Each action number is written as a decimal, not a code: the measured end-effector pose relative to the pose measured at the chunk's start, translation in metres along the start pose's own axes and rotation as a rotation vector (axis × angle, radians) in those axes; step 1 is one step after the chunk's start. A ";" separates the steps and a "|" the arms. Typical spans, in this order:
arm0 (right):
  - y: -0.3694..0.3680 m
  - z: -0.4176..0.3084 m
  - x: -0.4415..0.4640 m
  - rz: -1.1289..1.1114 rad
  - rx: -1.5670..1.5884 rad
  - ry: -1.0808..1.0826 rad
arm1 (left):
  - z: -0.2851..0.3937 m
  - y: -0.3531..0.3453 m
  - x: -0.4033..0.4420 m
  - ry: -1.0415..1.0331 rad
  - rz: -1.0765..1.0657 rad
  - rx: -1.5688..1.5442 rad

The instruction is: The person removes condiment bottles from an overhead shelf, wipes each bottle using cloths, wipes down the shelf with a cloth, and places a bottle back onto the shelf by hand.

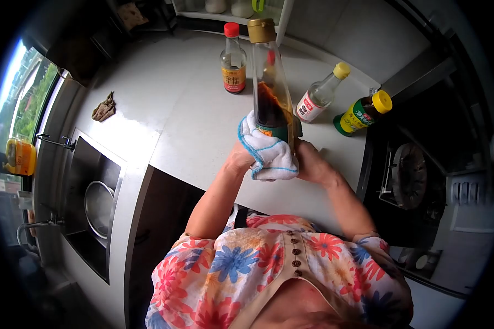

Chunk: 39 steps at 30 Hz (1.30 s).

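Up in front of me is a tall clear sauce bottle (273,104) with a gold cap and dark liquid inside, tilted slightly. My left hand (242,156) is closed on a white cloth (274,153) with blue edging, pressed around the lower part of the bottle. On the other side my right hand (312,162) grips the bottle low down; its fingers are partly hidden. Behind stand a red-capped bottle (234,71) with an orange label, a clear yellow-capped bottle (318,98) and a dark bottle (361,114) with a green and yellow label.
The bottles stand on a pale counter (192,120). A crumpled brown cloth (104,108) lies at its left. Further left, a sink (74,214) holds a metal bowl (99,208), beside a window. A dark stove (409,175) is at the right. Shelves (280,16) stand at the back.
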State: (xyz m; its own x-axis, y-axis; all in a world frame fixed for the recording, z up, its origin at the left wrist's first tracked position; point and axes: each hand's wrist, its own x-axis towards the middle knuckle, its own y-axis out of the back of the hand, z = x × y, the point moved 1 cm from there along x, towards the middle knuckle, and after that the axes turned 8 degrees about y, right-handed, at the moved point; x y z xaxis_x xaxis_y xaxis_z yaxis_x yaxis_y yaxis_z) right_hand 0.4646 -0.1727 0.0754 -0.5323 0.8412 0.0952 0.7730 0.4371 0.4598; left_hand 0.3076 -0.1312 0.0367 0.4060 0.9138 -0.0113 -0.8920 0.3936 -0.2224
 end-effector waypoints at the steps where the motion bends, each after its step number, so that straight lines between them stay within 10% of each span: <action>1: 0.016 -0.002 -0.001 -0.193 -0.229 -0.149 | 0.005 0.001 -0.003 -0.031 0.045 0.145; 2: 0.032 -0.004 -0.002 -0.384 -0.458 -0.299 | 0.007 0.001 -0.005 -0.026 0.078 0.208; 8: 0.035 -0.033 0.056 0.635 0.358 0.278 | 0.014 -0.032 -0.010 -0.073 0.246 0.496; 12: 0.037 -0.028 0.073 0.509 0.613 0.234 | 0.020 -0.041 -0.012 -0.182 0.222 0.606; 25: 0.065 -0.035 0.076 0.218 1.003 0.303 | -0.013 -0.007 -0.011 0.157 -0.492 -0.360; 28: 0.057 -0.031 0.075 0.288 0.735 0.283 | 0.021 -0.010 0.005 0.252 -0.205 0.158; 32: 0.028 -0.016 0.073 0.494 0.391 0.345 | 0.036 -0.023 0.018 -0.139 0.125 0.240; 39: 0.011 -0.005 0.060 0.378 0.496 0.288 | 0.013 -0.008 0.016 -0.157 0.153 0.393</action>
State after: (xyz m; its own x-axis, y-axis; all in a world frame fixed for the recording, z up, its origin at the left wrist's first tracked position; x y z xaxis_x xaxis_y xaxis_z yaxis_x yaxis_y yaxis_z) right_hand 0.4393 -0.1193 0.0901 -0.2124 0.8765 0.4321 0.9538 0.2821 -0.1034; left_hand 0.3186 -0.1186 0.0508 0.2557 0.9566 0.1394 -0.9594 0.2334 0.1582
